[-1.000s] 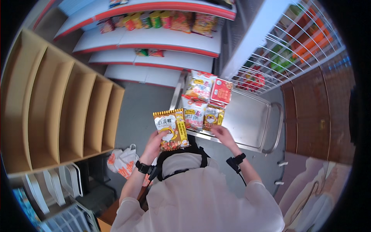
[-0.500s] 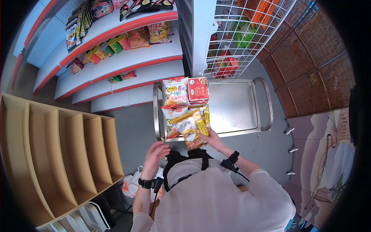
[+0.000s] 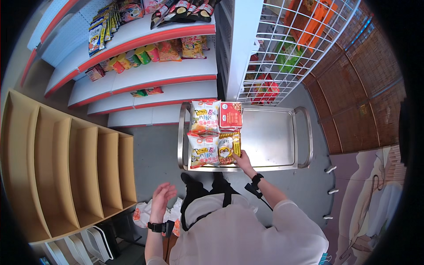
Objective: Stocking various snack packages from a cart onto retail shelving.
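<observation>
A yellow-and-brown snack bag [image 3: 226, 149] lies on the metal cart [image 3: 269, 132], at the near end of the packages. My right hand [image 3: 243, 160] is closed on its lower right edge, fingers partly hidden. Left of it lies a white snack bag [image 3: 203, 150] with colourful print, and a similar white bag [image 3: 206, 116] lies just beyond. A red box [image 3: 231, 115] sits beside that far bag, on top of what looks like another. Held over the floor short of the cart, my left hand [image 3: 162, 195] is empty, its fingers loosely bent and apart.
Shelves [image 3: 168, 84] of snack bags and cans stand beyond the cart. A wooden compartment rack [image 3: 88, 168] is at left. A white wire grid [image 3: 291, 57] rises at the far right. White plastic bags [image 3: 174, 212] lie near my left forearm.
The yellow snack bag has gone from tilted in the air to lying on the cart beside the near white bag. My left hand has moved left and back, away from the cart.
</observation>
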Tool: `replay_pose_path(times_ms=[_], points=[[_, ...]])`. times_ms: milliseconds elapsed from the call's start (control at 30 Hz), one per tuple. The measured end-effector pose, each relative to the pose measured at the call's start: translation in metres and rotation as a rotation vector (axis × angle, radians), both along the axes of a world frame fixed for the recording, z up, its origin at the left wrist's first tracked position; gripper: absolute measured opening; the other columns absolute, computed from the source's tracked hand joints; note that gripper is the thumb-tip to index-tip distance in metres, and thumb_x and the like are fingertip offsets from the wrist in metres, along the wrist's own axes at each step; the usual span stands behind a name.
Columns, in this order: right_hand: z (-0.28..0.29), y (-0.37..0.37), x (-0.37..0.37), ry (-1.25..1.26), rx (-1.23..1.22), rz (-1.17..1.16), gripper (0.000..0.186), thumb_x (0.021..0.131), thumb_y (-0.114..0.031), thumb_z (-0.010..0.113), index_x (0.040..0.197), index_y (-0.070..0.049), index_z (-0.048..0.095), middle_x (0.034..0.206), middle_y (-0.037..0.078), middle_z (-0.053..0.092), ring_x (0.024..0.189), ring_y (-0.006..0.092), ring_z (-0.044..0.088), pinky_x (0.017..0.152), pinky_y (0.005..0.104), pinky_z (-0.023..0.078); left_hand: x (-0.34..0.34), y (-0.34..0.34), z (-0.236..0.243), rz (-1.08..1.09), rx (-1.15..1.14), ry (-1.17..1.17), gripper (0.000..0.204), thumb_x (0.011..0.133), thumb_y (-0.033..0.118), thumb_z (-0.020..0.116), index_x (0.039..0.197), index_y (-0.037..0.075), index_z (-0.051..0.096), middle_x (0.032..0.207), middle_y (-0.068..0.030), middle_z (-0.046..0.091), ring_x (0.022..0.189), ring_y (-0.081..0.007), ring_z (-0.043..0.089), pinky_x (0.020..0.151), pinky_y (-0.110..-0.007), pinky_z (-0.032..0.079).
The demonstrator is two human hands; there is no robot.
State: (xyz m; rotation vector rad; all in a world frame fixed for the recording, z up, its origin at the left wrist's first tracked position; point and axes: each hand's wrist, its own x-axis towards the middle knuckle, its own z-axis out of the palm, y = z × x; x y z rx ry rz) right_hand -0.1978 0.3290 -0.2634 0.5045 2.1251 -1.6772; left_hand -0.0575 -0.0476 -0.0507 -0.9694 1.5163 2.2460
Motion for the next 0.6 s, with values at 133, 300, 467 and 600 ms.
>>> replay_pose_path(times_ms=[133, 300, 467, 600], points=[[-0.003, 0.005, 0.002, -0.007, -0.066, -0.050, 0.045, 0.088, -0.023, 0.066, 0.118, 0.003, 0.046, 0.100, 0.010, 0.059, 0.084, 0.0157, 0.061, 0.066, 0.0300, 0.057, 0.011, -0.002, -0.002, 0.060, -0.002, -0.007, 0.029, 0.094, 0.014, 0.053, 0.118, -0.002, 0.051, 0.107, -0.0177, 0.063, 0.089, -0.0245, 0.066, 0.079, -0.033, 0.054], [-0.003, 0.011, -0.001, -0.027, -0.060, -0.138, 0.045, 0.086, -0.024, 0.069, 0.114, 0.003, 0.048, 0.096, 0.009, 0.056, 0.083, 0.0153, 0.061, 0.063, 0.0298, 0.058, 0.007, 0.004, -0.016, 0.070, 0.056, -0.028, 0.030, 0.094, 0.014, 0.053, 0.119, -0.002, 0.051, 0.107, -0.0181, 0.063, 0.091, -0.0255, 0.066, 0.080, -0.034, 0.055], [0.016, 0.005, -0.002, -0.047, -0.070, -0.179, 0.046, 0.084, -0.025, 0.071, 0.111, 0.003, 0.047, 0.096, 0.009, 0.054, 0.084, 0.0158, 0.060, 0.062, 0.0298, 0.058, -0.027, 0.023, -0.039, -0.098, 0.136, -0.067, 0.032, 0.095, 0.017, 0.053, 0.121, -0.001, 0.050, 0.109, -0.0174, 0.063, 0.095, -0.0260, 0.065, 0.084, -0.034, 0.053], [-0.020, 0.025, 0.002, 0.049, 0.054, -0.171, 0.046, 0.084, -0.025, 0.071, 0.110, 0.004, 0.046, 0.097, 0.010, 0.055, 0.082, 0.0162, 0.061, 0.064, 0.0297, 0.058, -0.058, 0.039, -0.039, -0.262, 0.122, -0.035, 0.034, 0.095, 0.021, 0.053, 0.122, -0.001, 0.049, 0.110, -0.0169, 0.062, 0.098, -0.0256, 0.064, 0.086, -0.034, 0.052]])
